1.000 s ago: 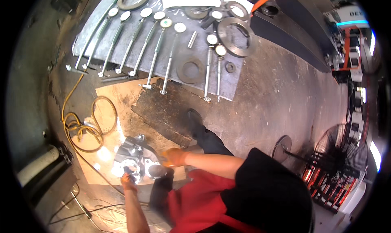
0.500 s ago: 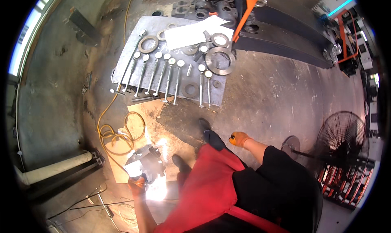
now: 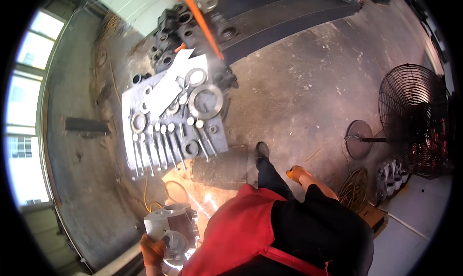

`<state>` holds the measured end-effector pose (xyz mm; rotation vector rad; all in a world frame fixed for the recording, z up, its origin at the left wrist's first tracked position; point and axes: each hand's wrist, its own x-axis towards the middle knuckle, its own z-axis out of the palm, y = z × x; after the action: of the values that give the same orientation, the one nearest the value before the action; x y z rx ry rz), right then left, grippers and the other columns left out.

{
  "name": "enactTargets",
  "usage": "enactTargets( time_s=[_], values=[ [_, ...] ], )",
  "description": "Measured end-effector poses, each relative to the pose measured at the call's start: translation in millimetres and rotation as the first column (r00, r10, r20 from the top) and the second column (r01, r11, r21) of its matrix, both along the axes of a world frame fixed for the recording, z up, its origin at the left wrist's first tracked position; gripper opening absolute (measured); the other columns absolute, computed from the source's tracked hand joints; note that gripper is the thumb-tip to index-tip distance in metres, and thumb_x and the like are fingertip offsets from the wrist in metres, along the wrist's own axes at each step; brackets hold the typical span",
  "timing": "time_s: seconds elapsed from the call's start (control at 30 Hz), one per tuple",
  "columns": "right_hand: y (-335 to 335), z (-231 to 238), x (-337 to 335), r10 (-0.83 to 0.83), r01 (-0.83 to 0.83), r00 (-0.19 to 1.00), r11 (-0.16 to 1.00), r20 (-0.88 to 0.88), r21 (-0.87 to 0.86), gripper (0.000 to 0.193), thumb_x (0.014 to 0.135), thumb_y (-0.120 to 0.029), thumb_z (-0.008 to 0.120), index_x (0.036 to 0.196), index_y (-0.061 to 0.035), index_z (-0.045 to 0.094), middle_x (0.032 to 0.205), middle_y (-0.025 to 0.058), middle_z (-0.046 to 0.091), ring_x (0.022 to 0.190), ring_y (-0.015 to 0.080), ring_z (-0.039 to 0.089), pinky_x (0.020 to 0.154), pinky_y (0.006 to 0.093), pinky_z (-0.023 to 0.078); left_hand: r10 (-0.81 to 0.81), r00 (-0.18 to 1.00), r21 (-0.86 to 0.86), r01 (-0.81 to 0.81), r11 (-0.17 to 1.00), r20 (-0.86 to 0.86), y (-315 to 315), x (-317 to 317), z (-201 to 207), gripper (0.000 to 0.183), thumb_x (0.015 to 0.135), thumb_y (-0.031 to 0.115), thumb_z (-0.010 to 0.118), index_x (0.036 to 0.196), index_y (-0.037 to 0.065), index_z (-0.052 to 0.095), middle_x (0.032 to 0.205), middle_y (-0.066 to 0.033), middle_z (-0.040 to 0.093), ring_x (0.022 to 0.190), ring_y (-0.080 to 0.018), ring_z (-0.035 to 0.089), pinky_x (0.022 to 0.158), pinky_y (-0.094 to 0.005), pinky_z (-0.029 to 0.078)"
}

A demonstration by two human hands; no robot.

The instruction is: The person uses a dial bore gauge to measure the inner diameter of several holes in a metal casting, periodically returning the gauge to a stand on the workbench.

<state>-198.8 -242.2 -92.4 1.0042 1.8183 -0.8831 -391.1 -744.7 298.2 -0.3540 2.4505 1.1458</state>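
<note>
My left hand (image 3: 152, 250), in an orange glove, grips the near left side of a silver metal casting (image 3: 170, 224). The casting is blocky with a round opening on the near side, and bright glare hides part of its lower edge. My right hand (image 3: 298, 173), also in an orange glove, hangs at my right side over the floor. Its fingers are curled in and nothing shows in them. Ahead, a grey-covered table (image 3: 219, 140) bears several dial bore gauges (image 3: 168, 143) in a row, metal rings (image 3: 205, 102) and white paper sheets (image 3: 166, 90).
Dark metal castings (image 3: 169, 40) are heaped beyond the table, beside an orange post (image 3: 197, 20). To the right stands a black floor fan (image 3: 410, 121) on a round base (image 3: 359, 139). A yellow hose (image 3: 146, 191) lies left of the cardboard (image 3: 212, 203).
The view has swung to the right. The casting, gripped in my left hand, now appears larger, nearer my body and turned. My right hand stays curled at my side.
</note>
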Motion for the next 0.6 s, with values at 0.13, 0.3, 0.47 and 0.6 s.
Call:
enactTargets(
  time_s=[0.13,0.3,0.47,0.6],
  values=[
    [75,44,10,0.008,-0.007,0.999,1.000,0.046,-0.025,0.051,0.089,-0.042,0.052,0.110,0.0006,0.071,0.113,0.0257,0.068,0.111,0.0392,0.064,0.094,0.0452,0.050,-0.003,1.000,0.212,0.000,0.977,0.013,100,-50,39,0.027,0.072,-0.004,0.070,0.097,-0.007,0.061,0.086,-0.0077,0.064,0.065,-0.0141,0.058,0.053,-0.0300,0.048],
    [155,93,-5,-0.303,0.309,0.945,0.951,-0.126,0.027,0.054,0.090,-0.041,0.054,0.125,-0.0013,0.063,0.123,0.0231,0.065,0.115,0.0387,0.062,0.097,0.0439,0.049,-0.121,0.984,0.291,0.155,0.944,-0.134,213,-123,56,0.035,0.076,0.015,0.077,0.099,-0.006,0.059,0.081,-0.0011,0.060,0.065,-0.0097,0.053,0.055,-0.0261,0.044],
    [202,102,1,-0.612,0.632,0.741,0.774,-0.277,-0.018,0.055,0.088,-0.038,0.058,0.128,0.0002,0.061,0.122,0.0241,0.066,0.116,0.0381,0.062,0.098,0.0425,0.048,-0.541,0.711,0.303,0.691,0.657,-0.449,359,-199,46,0.062,0.079,0.045,0.081,0.105,-0.006,0.058,0.084,-0.0013,0.061,0.069,-0.0083,0.055,0.060,-0.0249,0.046],
    [238,51,19,-0.630,0.710,0.651,0.702,-0.424,0.048,0.043,0.085,-0.039,0.060,0.102,-0.0015,0.073,0.098,0.0185,0.073,0.096,0.0301,0.069,0.089,0.0400,0.051,-0.441,0.896,0.631,0.368,0.683,-0.046,490,-283,7,0.042,0.082,0.023,0.079,0.106,-0.005,0.058,0.095,-0.0039,0.062,0.076,-0.0096,0.058,0.068,-0.0245,0.048]
  ],
)
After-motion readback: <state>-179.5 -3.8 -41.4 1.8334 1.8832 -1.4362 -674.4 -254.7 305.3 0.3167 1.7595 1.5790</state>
